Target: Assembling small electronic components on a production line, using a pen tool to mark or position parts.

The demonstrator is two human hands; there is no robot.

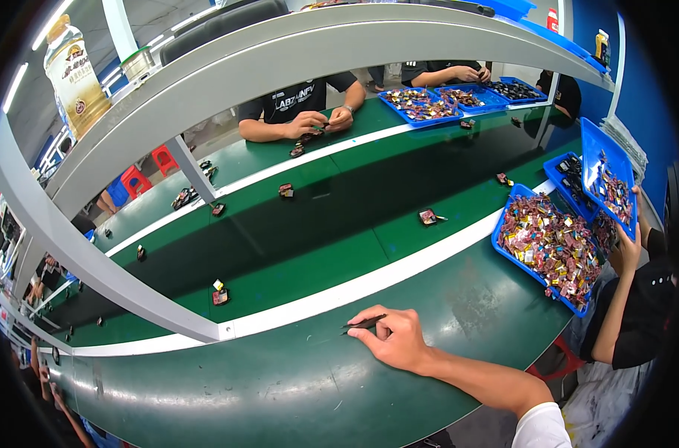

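My right hand [394, 338] rests on the green table [279, 388] near the white strip at its far edge. Its thumb and forefinger pinch black tweezers [363, 324] that point left, tips just above the table. My left hand is not in view. A blue tray [507, 216] heaped with small coloured parts lies to the right of my hand, about an arm's length off.
A dark conveyor belt [317, 224] runs left to right beyond the strip, carrying several small parts [427, 217]. A grey frame post [93, 261] crosses at left. A person at right lifts another blue tray [597, 157]. Across the belt, people's hands [317, 123] work.
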